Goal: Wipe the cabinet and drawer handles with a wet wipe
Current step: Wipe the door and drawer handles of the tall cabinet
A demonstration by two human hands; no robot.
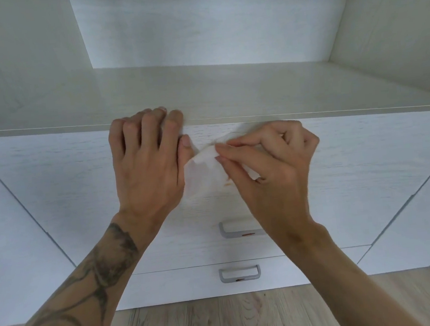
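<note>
The right hand (268,166) pinches a wipe (201,169) near the top drawer's (340,178) upper edge; the left hand (146,163) grips its other side. That drawer and the bottom drawer (296,270) are closed, contents hidden.

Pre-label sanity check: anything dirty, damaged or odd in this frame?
Yes. Both grey drawer handles carry reddish-brown smears on their lower bars: the upper handle and the lower handle. The wet wipe pinched by the right hand also shows a brownish spot near that hand. Nothing looks broken or askew.

White wood-grain cabinet (365,165), open niche (209,25) above; pale plank floor (248,318) below.
</note>
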